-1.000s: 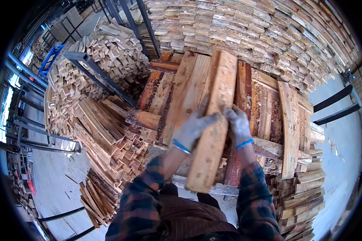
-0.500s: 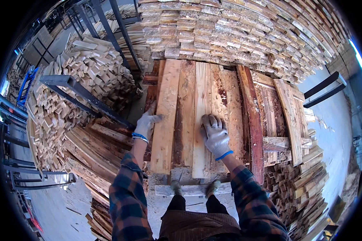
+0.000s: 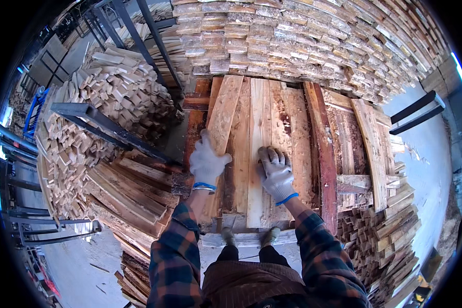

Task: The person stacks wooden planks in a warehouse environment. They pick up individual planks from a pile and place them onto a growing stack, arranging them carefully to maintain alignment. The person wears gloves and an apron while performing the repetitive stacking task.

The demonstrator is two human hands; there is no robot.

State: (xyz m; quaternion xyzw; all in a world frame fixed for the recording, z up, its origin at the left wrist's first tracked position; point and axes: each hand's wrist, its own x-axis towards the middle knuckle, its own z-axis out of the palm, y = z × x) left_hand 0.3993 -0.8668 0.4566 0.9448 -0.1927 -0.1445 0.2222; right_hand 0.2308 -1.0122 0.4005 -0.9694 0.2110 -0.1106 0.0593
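Head cam: so the left hand, in a whitish knit glove with a blue cuff, is spread wide with the thumb stuck out, laid on a slanted board near the left side of the row. That board tilts, its far end leaning right. The right hand, same kind of glove but grubby fingertips, has its fingers bent and rests over a pale straight board and the stained board just beside it; can't tell if it's really gripping anything. Further right there's a dark reddish board. Big wall of stacked boards behind, heap of short sticks off to the left
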